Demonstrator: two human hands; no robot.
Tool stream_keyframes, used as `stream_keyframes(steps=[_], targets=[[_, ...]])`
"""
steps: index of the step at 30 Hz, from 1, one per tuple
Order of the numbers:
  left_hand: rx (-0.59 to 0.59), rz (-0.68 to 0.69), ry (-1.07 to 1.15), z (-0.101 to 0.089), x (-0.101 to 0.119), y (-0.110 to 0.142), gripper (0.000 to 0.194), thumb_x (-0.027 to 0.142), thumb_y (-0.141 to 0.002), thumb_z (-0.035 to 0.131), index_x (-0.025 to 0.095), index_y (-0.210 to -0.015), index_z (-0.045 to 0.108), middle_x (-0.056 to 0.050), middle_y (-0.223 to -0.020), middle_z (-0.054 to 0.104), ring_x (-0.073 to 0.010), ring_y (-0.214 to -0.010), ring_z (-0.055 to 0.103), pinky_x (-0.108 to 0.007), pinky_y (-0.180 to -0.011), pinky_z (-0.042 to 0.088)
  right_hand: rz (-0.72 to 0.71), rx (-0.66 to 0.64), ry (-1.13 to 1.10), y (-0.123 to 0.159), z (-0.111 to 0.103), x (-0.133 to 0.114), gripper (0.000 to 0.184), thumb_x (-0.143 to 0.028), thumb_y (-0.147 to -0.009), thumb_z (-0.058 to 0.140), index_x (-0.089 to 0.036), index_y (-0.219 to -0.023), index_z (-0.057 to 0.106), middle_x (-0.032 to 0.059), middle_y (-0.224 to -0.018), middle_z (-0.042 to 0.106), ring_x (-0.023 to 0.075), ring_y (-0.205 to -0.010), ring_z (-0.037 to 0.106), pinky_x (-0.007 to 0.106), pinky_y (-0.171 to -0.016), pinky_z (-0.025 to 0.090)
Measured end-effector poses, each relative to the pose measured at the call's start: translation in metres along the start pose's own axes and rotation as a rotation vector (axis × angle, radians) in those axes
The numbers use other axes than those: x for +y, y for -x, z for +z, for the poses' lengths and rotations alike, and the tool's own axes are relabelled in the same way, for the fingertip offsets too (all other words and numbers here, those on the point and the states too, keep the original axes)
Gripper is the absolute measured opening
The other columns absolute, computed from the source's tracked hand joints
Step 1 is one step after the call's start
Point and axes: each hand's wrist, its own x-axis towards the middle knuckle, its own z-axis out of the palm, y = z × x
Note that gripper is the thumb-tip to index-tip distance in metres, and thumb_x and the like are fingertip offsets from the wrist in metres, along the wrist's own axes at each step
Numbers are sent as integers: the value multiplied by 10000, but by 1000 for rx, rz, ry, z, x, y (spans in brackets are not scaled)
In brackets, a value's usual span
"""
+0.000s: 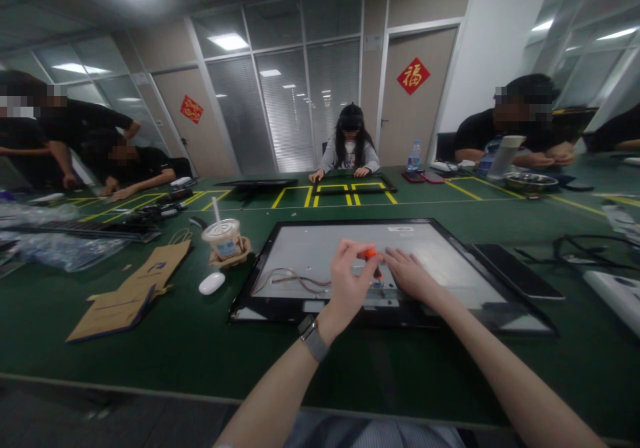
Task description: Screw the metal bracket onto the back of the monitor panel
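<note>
The left hand (349,276) of the person grasps a small screwdriver with an orange and black handle (370,254), pinching it between the thumb and the fingers. The screwdriver stands nearly upright, with its lower end directed to a small metal bracket (387,295) near the close edge of a large flat panel with a silver-grey back and a black border (305,245). Whether the tip touches a screw is too small to tell. The right hand (411,273) is not clenched: it lies with its fingers stretched on the panel, just beside the screwdriver. If one of its fingertips also touches the handle, this cannot be told.

The panel lies flat on a long green table (175,361), in front of the person. On its left part, thin red and dark cables (290,279) lie loosely on the grey back. On the left wrist there is a watch with a grey band (316,347).

To the left of the panel stand a clear plastic cup with a straw (221,233) and, nearer, a white computer mouse (212,283). Farther left lies a brown paper bag (155,271). At the right, a black flat slab-like object (520,273) lies near the border of the panel. Across the table sits another person in grey clothes (350,149).
</note>
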Motion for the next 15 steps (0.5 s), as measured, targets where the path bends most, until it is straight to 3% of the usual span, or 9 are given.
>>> stream_keyframes(steps=[7, 12, 15], targets=[[16, -52, 28, -1, -4, -2, 115, 271, -894, 665, 190, -974, 684, -27, -897, 600, -161, -835, 574, -295, -783, 482, -5, 33, -21, -2, 7, 4, 543, -189, -973, 257, -207, -1479, 455, 146, -1538, 434, 329, -1385, 434, 588, -1081, 372], [-93, -117, 120, -2, -3, -2, 222, 214, -989, 477, 197, -1124, 651, -69, -1072, 655, -181, -996, 618, -329, -898, 488, 0, 18, -29, -2, 6, 3, 548, -183, -974, 249, -205, -1485, 444, 144, -1549, 417, 327, -1397, 419, 578, -1089, 366], [-129, -137, 147, -1, -2, -1, 240, 232, -996, 469, 208, -1149, 652, -73, -1102, 640, -183, -1027, 611, -337, -920, 485, 13, -3, -28, -2, 5, 2, 545, -189, -979, 249, -205, -1490, 437, 145, -1554, 411, 343, -1399, 413, 587, -1088, 360]])
